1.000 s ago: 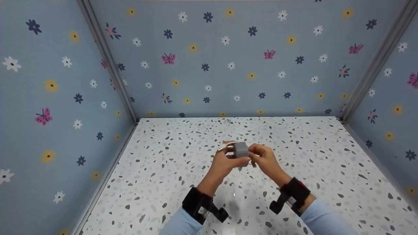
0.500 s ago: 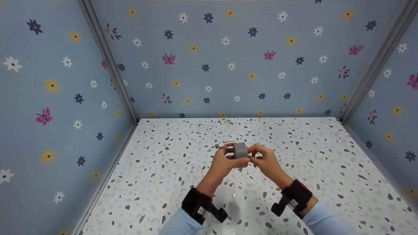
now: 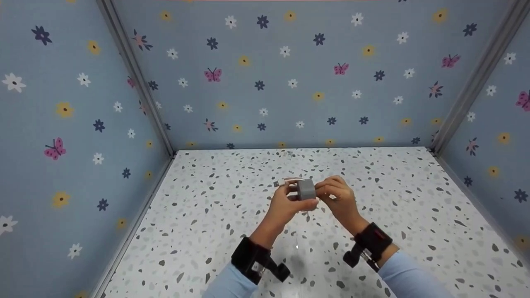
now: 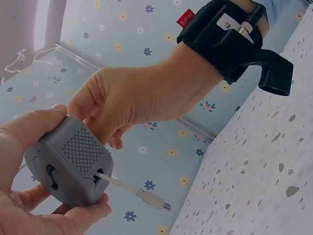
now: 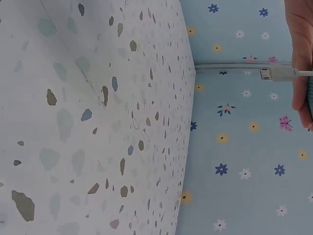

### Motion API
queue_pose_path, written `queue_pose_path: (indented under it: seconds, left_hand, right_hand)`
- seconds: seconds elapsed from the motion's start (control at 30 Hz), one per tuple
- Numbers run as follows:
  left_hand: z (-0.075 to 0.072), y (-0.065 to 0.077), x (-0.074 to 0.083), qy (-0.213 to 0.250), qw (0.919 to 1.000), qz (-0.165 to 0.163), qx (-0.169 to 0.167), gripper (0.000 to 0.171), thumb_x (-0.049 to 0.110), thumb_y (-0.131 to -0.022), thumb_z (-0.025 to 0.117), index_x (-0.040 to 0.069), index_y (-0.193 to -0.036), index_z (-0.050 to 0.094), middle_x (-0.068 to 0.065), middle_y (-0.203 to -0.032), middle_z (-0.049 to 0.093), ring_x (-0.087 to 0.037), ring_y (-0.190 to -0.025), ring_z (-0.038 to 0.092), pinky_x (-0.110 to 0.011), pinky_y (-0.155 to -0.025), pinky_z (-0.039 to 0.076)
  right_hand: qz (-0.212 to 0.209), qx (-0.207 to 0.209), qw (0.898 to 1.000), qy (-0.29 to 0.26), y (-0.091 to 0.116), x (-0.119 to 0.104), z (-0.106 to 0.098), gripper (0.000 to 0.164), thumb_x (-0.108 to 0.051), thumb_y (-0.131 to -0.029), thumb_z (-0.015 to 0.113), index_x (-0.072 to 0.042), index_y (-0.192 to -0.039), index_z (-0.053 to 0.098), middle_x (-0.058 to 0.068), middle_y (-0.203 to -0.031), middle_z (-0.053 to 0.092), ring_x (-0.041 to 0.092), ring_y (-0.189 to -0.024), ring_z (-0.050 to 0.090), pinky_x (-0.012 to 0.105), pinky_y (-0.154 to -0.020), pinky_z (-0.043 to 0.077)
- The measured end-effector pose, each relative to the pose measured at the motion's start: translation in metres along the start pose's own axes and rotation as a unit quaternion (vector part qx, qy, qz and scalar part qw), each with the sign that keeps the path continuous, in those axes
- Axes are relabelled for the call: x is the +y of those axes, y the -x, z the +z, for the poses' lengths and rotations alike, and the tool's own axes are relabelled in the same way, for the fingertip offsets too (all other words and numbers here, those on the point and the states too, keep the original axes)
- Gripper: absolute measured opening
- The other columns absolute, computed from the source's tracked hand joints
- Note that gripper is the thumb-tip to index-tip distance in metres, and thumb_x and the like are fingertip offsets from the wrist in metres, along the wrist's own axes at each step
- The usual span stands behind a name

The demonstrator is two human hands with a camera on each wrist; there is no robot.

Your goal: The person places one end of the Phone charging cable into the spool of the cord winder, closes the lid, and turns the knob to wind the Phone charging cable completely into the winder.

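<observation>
My left hand [image 3: 286,205] grips a grey, block-shaped cable winder [image 3: 306,189], thumb on one side and fingers on the other. The left wrist view shows its crosshatched side and a round face with a curved cut-out. A white cable [image 4: 120,183] leaves a slot and ends in a small micro-USB plug [image 4: 157,200]. Past the left fingers, a wider USB plug [image 3: 279,183] sticks out leftward in the head view. My right hand [image 3: 339,198] pinches at the winder's right side with bent fingers; its fingertips are partly hidden behind the winder in the left wrist view.
Both hands are above a white speckled tabletop [image 3: 232,231]. Blue flower-patterned panels [image 3: 290,74] enclose it at the back and both sides, with grey metal posts [image 3: 138,78] in the corners. Each wrist wears a black strap [image 3: 251,258] with a camera arm.
My right hand has turned at the winder's side, its knuckles rising and its fingers lying flatter. The left hand and winder stay almost in place, while the wider plug has swung slightly outward.
</observation>
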State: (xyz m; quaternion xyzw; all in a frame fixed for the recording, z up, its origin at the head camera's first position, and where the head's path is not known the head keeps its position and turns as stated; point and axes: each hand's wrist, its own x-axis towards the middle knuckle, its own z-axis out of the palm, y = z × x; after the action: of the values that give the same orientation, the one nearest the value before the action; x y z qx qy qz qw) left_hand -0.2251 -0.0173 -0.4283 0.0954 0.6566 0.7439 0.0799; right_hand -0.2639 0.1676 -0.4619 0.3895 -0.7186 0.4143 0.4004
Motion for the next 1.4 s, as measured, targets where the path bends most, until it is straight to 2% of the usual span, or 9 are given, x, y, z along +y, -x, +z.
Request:
queue_pose_path:
  seconds: [0.1,0.27,0.4,0.57,0.7,0.93,1.1,1.27,1.4]
  left_hand:
    - [0.000,0.001,0.001,-0.004,1.0000,-0.002,-0.001,0.069,0.020,-0.077,0.083,0.010,-0.136,0.049,-0.016,-0.130,0.051,-0.028,-0.113,0.060,-0.036,-0.085,0.056]
    - [0.000,0.000,-0.002,-0.025,0.9994,-0.019,0.014,0.070,0.023,-0.077,0.083,0.012,-0.138,0.049,-0.016,-0.129,0.053,-0.029,-0.113,0.060,-0.036,-0.086,0.055]
    - [-0.001,-0.001,-0.004,-0.033,0.9985,-0.034,0.027,0.074,0.024,-0.078,0.082,0.006,-0.139,0.045,-0.018,-0.127,0.053,-0.030,-0.114,0.058,-0.037,-0.088,0.054]
    - [-0.002,-0.001,-0.004,-0.037,0.9985,-0.029,0.028,0.077,0.024,-0.077,0.083,0.007,-0.140,0.044,-0.017,-0.130,0.053,-0.030,-0.114,0.059,-0.037,-0.087,0.055]
    - [-0.004,0.000,-0.004,-0.033,0.9991,-0.018,0.021,0.074,0.021,-0.076,0.084,0.009,-0.139,0.047,-0.016,-0.131,0.052,-0.028,-0.112,0.061,-0.036,-0.085,0.056]
    - [-0.003,0.001,-0.003,-0.007,0.9999,-0.010,0.004,0.066,0.017,-0.078,0.082,0.008,-0.135,0.051,-0.018,-0.131,0.051,-0.027,-0.111,0.061,-0.034,-0.085,0.056]
    - [-0.002,0.001,-0.001,0.002,1.0000,-0.005,0.000,0.065,0.015,-0.077,0.082,0.008,-0.135,0.052,-0.018,-0.131,0.051,-0.027,-0.112,0.061,-0.034,-0.084,0.056]
    - [-0.003,0.002,-0.002,-0.009,1.0000,-0.004,0.000,0.065,0.017,-0.077,0.082,0.008,-0.134,0.052,-0.019,-0.134,0.050,-0.029,-0.114,0.060,-0.035,-0.085,0.056]
    - [-0.003,0.003,-0.002,-0.034,0.9992,-0.017,0.011,0.071,0.022,-0.076,0.084,0.009,-0.136,0.049,-0.017,-0.133,0.051,-0.028,-0.114,0.060,-0.035,-0.085,0.055]
  right_hand:
    - [0.099,-0.038,0.993,-0.047,0.002,-0.004,0.001,0.022,0.017,-0.075,0.071,-0.004,-0.081,0.071,0.007,-0.081,0.068,0.012,-0.073,0.058,0.020,-0.060,0.047]
    - [0.320,-0.103,0.931,-0.144,-0.003,-0.020,0.002,0.009,0.000,-0.093,0.059,0.002,-0.087,0.065,0.003,-0.074,0.060,0.010,-0.057,0.053,0.028,-0.047,0.047]
    - [0.384,-0.126,0.906,-0.125,-0.010,-0.030,0.001,0.016,-0.011,-0.096,0.060,0.002,-0.087,0.065,0.002,-0.070,0.058,0.020,-0.055,0.054,0.030,-0.050,0.049]
    - [0.388,-0.125,0.909,-0.087,-0.012,-0.032,0.001,0.013,-0.011,-0.095,0.062,-0.001,-0.090,0.068,0.007,-0.073,0.062,0.022,-0.059,0.056,0.031,-0.050,0.050]
    - [0.358,-0.104,0.926,-0.066,-0.009,-0.032,0.001,0.008,0.000,-0.089,0.066,-0.005,-0.094,0.071,0.007,-0.083,0.066,0.010,-0.066,0.055,0.021,-0.048,0.046]
    - [0.192,-0.022,0.981,-0.035,-0.008,-0.036,0.003,0.027,0.021,-0.073,0.070,-0.005,-0.067,0.065,0.012,-0.087,0.067,0.012,-0.084,0.057,0.015,-0.062,0.047]
    - [0.086,0.006,0.996,-0.016,-0.013,-0.036,0.001,0.032,0.024,-0.065,0.073,-0.007,-0.061,0.063,0.011,-0.082,0.069,0.020,-0.081,0.055,0.017,-0.071,0.043]
    - [0.140,-0.034,0.989,-0.043,-0.010,-0.034,-0.002,0.019,0.014,-0.074,0.072,-0.005,-0.075,0.070,0.010,-0.083,0.069,0.010,-0.079,0.058,0.017,-0.060,0.048]
    - [0.283,-0.108,0.944,-0.128,-0.015,-0.040,-0.006,0.006,0.001,-0.091,0.062,0.001,-0.087,0.068,0.005,-0.075,0.063,0.008,-0.064,0.056,0.027,-0.049,0.049]
